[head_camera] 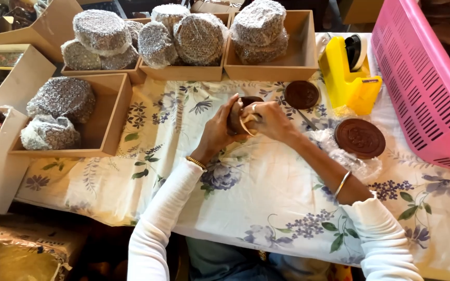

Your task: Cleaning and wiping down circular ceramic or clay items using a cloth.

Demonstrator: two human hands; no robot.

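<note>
Both my hands meet over the middle of the floral tablecloth (266,198), holding a dark brown round carved piece (237,115) between them. My left hand (219,129) cups it from the left and below. My right hand (269,118) grips it from the right, with a strip of pale tape or paper at the fingers. A second carved brown disc (301,94) lies just behind my right hand. A larger brown disc (359,138) rests on clear bubble wrap (339,156) to the right.
A yellow tape dispenser (347,78) stands at the back right, beside a pink plastic basket (428,88). Open cardboard boxes (298,52) along the back and the left (108,119) hold several bubble-wrapped round bundles (199,39).
</note>
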